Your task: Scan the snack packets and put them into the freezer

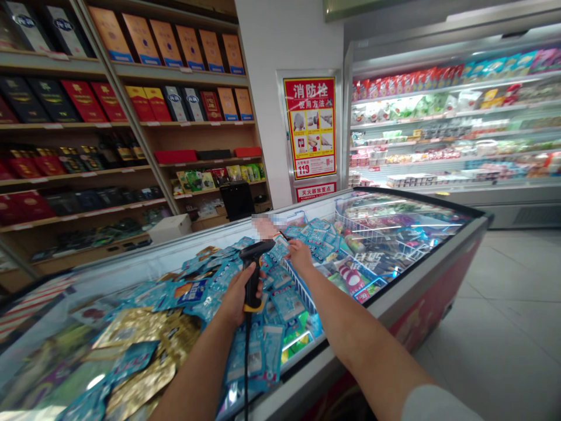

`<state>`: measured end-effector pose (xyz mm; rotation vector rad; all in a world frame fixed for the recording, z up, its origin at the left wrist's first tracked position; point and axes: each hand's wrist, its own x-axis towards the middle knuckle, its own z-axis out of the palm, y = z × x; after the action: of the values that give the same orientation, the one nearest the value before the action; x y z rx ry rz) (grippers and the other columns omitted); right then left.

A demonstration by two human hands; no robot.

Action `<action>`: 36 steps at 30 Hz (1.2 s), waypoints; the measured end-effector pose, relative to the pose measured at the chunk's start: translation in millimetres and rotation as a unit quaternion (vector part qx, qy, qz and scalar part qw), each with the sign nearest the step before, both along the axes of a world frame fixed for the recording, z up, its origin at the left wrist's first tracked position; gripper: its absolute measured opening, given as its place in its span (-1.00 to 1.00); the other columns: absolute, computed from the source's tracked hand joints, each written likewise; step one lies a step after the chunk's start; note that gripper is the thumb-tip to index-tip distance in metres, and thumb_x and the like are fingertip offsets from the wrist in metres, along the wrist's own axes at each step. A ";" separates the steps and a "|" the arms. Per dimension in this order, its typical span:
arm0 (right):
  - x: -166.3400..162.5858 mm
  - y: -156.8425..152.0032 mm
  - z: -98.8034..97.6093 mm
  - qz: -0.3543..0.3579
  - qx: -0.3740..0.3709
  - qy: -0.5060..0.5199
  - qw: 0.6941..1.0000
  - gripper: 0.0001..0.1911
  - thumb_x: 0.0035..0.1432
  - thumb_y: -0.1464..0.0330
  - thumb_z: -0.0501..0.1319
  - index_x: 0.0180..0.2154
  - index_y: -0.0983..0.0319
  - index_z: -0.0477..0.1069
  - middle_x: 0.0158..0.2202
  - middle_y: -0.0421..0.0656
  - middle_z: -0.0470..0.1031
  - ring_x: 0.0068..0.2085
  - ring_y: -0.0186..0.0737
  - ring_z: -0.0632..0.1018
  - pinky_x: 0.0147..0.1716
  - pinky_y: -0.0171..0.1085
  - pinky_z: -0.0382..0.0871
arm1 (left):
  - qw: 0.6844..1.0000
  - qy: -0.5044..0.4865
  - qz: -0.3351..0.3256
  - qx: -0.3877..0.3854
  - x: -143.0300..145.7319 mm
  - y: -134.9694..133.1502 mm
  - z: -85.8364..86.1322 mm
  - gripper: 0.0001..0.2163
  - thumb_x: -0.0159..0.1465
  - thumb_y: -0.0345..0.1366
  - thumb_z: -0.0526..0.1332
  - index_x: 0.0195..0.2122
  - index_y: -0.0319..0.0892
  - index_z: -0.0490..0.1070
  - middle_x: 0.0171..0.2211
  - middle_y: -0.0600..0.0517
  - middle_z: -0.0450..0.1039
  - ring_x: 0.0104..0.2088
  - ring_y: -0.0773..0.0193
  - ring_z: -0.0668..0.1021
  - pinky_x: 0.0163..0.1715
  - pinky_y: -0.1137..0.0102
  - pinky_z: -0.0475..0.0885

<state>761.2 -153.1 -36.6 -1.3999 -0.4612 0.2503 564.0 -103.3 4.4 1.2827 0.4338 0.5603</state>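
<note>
- Freezer [425, 304]: its wide glass top carries the work, so the steadiest way is probably to work low over it and put no weight on the glass.
- Blue packets [284, 304]: they lie loose and overlapping beneath both hands. Lifting one clear of its neighbours should help the scanner meet a single code, since the pile offers many.
- Gold packets [149, 377]: these lie to the left, near the left forearm, with a blue packet across them. Their shine may throw glare, so a slight tilt would likely suit them.
- Basket [302, 289]: its white wire edge shows below the right wrist. Sleeves and packet corners could catch there, so the wrist is best carried high.
- Left hand [234, 298]: its grip is wrapped around the handle of the scanner [252, 286], which stands upright over the blue packets, head at the top. A loose wrist should make aiming easy.
- Right hand [300, 257]: its grip appears to pinch a flat thing [279, 248] just beside the scanner head. Fingertips belong at the margin, off any printed code.
- Cord [246, 356]: it hangs from the handle down toward the near edge. Some slack, away from the packets, should avoid dragging them.
- Flat thing: bluish and partly hidden; whether packet or device, I cannot tell. Held flat and square to the scanner's face, it should read best.
</note>
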 end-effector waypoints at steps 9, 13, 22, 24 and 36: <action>-0.5 -1.6 0.7 -0.002 0.010 -0.003 1.000 -0.83 0.14 0.48 0.11 -0.25 0.25 0.45 -0.52 -0.24 0.49 -0.55 -0.25 0.54 -0.44 -0.28 0.44 | 1.000 0.003 -0.003 0.003 -0.6 0.2 0.0 -0.58 0.07 0.07 0.36 -0.45 -0.26 0.47 -0.68 0.08 0.35 -0.71 0.42 0.35 -0.71 0.54 0.22; 1.1 -0.5 -1.2 -0.003 0.004 -0.005 1.000 -0.81 0.14 0.47 0.11 -0.24 0.25 0.46 -0.53 -0.24 0.49 -0.54 -0.24 0.55 -0.44 -0.28 0.45 | 1.000 0.001 -0.006 0.002 -0.2 1.0 -0.8 -0.59 0.07 0.06 0.36 -0.45 -0.26 0.47 -0.67 0.08 0.35 -0.71 0.43 0.35 -0.71 0.54 0.22; 4.3 1.7 -6.1 -0.003 -0.008 -0.022 1.000 -0.75 0.12 0.46 0.11 -0.18 0.27 0.49 -0.50 -0.22 0.53 -0.52 -0.25 0.56 -0.45 -0.31 0.44 | 1.000 -0.011 -0.003 -0.011 0.8 3.0 -3.4 -0.61 0.08 0.03 0.37 -0.44 -0.26 0.48 -0.64 0.07 0.38 -0.69 0.43 0.35 -0.70 0.53 0.24; 4.7 2.3 -6.4 -0.003 -0.007 -0.019 1.000 -0.74 0.11 0.45 0.11 -0.17 0.27 0.49 -0.50 -0.22 0.52 -0.52 -0.25 0.56 -0.45 -0.31 0.44 | 1.000 -0.013 -0.002 -0.014 0.8 3.3 -4.0 -0.62 0.08 0.02 0.38 -0.42 -0.26 0.48 -0.62 0.07 0.40 -0.68 0.43 0.36 -0.70 0.53 0.24; 13.7 -5.7 -6.0 -0.099 -0.048 -0.106 0.988 -0.65 0.17 0.41 0.05 -0.09 0.26 0.53 -0.24 -0.10 0.61 -0.29 -0.18 0.57 -0.20 -0.24 0.46 | 1.000 -0.011 -0.004 -0.003 0.0 2.0 -2.9 -0.63 0.09 0.01 0.37 -0.41 -0.24 0.46 -0.62 0.07 0.39 -0.69 0.42 0.36 -0.70 0.53 0.25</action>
<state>774.9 -158.8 -42.6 -1.5629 -0.4855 -0.0385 564.0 -101.3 1.5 1.2709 0.4110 0.5646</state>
